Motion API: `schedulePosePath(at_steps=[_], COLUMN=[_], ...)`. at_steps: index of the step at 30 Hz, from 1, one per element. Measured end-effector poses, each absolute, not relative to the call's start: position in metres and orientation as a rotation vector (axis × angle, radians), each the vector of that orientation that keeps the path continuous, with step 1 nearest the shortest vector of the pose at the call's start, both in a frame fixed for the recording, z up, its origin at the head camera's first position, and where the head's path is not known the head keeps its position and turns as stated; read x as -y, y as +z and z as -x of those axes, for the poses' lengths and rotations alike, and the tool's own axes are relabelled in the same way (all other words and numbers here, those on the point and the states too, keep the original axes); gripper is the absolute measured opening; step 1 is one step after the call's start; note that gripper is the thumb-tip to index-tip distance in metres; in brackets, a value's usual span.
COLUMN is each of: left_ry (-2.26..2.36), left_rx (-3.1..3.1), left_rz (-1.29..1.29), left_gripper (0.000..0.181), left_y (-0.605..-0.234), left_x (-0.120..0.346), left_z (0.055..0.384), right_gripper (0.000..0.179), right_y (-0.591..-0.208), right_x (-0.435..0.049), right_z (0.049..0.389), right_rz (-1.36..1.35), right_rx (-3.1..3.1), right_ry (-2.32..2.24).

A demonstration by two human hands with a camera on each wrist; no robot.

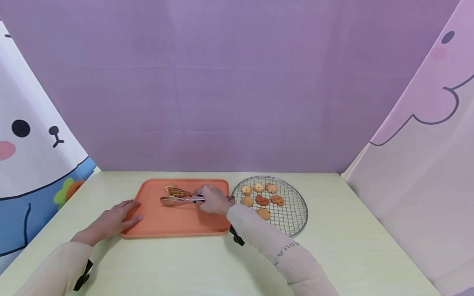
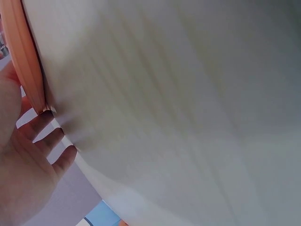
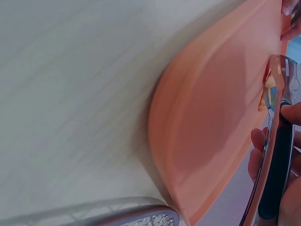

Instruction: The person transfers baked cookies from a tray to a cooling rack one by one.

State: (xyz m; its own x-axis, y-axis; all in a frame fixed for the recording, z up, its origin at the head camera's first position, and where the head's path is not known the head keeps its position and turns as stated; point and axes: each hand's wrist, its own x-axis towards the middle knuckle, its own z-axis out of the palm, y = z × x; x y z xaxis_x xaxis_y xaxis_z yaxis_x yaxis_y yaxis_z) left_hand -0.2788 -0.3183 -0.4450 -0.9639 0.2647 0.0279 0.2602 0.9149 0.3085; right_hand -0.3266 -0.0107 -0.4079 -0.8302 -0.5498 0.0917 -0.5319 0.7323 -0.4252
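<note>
My right hand [image 1: 213,200] grips metal tongs [image 1: 174,201] with a dark handle above the orange tray [image 1: 166,225]. The tongs point left, and their ends lie apart by a pale cookie [image 1: 169,186] near the tray's back. In the right wrist view the cookie [image 3: 270,82] shows between the arms of the tongs [image 3: 277,80]; whether they clamp it I cannot tell. At the tray's left edge, my left hand [image 1: 111,220] holds the rim, thumb over the inside. The left wrist view shows its other fingers [image 2: 47,141] spread below the tray's rim [image 2: 28,61].
Right of the tray, a round wire cooling rack [image 1: 307,209] carries several cookies and pretzel-shaped biscuits [image 1: 262,200], partly behind my right forearm. Both stand on a pale wooden table [image 1: 166,267]. A purple cloth backdrop [image 1: 222,102] rises behind, with printed cartoon panels at both sides.
</note>
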Motion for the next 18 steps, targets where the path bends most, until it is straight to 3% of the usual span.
schedulePosePath(at_steps=[18], left_ry=[0.488], left_rx=[-3.06], left_rz=[-0.424], left_gripper=[0.067], left_y=[-0.445], left_x=[0.318], left_z=[0.278], right_gripper=[0.037], right_y=[-0.4], right_x=[-0.001], right_z=[0.327], right_rz=[0.944], right_rx=[-2.859], right_ry=[-0.736])
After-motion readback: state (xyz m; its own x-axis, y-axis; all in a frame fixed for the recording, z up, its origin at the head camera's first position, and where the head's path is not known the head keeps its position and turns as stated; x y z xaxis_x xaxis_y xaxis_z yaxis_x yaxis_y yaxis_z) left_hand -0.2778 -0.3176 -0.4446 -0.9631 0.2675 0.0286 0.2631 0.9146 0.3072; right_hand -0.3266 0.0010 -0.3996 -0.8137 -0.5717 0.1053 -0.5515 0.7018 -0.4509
